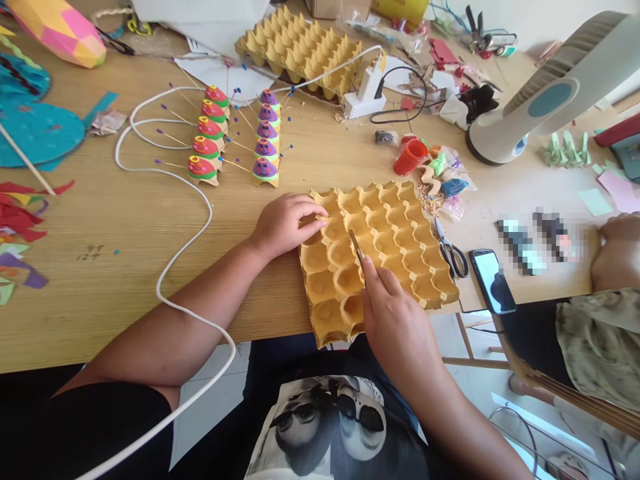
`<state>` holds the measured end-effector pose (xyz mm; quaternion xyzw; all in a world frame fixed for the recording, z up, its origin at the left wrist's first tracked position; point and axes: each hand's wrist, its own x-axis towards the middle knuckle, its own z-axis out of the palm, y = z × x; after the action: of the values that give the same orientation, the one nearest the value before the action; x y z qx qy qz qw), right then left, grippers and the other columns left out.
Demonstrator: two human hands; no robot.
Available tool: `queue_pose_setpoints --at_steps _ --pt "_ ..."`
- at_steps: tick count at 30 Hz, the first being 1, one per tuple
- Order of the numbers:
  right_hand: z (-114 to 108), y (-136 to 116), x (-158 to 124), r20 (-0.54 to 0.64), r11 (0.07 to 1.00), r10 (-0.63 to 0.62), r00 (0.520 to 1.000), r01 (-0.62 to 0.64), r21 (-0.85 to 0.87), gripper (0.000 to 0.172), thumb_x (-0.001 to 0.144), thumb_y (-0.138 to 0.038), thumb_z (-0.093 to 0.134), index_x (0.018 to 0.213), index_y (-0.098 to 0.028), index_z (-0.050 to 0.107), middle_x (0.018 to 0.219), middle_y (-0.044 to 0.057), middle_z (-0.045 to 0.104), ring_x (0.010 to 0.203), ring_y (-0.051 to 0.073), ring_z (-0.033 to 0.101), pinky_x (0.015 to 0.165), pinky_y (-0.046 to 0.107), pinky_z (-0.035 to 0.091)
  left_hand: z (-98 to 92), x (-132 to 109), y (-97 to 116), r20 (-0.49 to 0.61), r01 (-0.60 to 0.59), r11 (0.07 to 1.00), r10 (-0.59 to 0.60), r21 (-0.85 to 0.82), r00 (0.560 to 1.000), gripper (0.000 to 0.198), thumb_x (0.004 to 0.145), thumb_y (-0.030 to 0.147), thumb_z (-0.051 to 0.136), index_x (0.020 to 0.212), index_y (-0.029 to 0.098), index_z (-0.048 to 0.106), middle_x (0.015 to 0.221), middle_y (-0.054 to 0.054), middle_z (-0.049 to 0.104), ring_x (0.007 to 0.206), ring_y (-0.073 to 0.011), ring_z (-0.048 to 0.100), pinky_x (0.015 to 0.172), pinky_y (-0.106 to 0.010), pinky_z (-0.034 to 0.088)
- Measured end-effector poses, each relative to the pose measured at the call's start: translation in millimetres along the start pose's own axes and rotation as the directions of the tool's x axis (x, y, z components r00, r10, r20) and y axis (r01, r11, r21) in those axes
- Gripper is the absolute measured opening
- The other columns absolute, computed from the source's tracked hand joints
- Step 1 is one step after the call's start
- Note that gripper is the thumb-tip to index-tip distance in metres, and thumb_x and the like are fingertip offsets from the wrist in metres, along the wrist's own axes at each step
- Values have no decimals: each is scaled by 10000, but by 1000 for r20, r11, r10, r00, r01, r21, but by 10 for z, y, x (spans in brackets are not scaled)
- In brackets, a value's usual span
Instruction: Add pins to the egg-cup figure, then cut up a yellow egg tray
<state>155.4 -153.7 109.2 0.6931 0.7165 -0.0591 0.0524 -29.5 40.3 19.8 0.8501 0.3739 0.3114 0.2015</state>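
Observation:
A yellow cardboard egg tray (385,250) lies at the table's front edge, its near corner jutting out over my lap. My left hand (287,225) grips its left side, with thumb and fingers closed on the cardboard near the upper left corner. In my right hand (395,310) is a slim knife (356,247), its blade pointing up and away across the tray's cups. The handle is mostly hidden by my fingers. Scissors (450,250) with black handles rest beside the tray's right edge.
Two rows of painted egg-carton pieces (207,137) with sticks stand behind my left hand. A second egg tray (300,53) lies at the back. A white cable (165,267) crosses my left arm. To the right are a phone (491,280), a white lamp-like device (545,100) and another person's arm (617,250).

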Motion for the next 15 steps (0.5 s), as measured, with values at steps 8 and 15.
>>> queue_pose_setpoints --at_steps 8,15 --pt "-34 -42 29 75 995 8 997 -1 -96 662 979 -68 439 1628 -89 314 1287 138 664 922 191 725 691 284 591 -8 4 7 -1 -15 1000 15 -9 1000 236 927 375 645 1004 212 796 1007 -56 770 873 -209 673 871 -342 512" --pt "-63 -94 71 133 986 18 991 4 -168 722 938 -24 439 1639 -91 277 1353 163 639 909 181 727 665 272 589 3 -5 7 -17 -7 1000 7 2 1000 232 925 369 650 1007 211 798 991 -52 767 878 -208 672 849 -334 505"
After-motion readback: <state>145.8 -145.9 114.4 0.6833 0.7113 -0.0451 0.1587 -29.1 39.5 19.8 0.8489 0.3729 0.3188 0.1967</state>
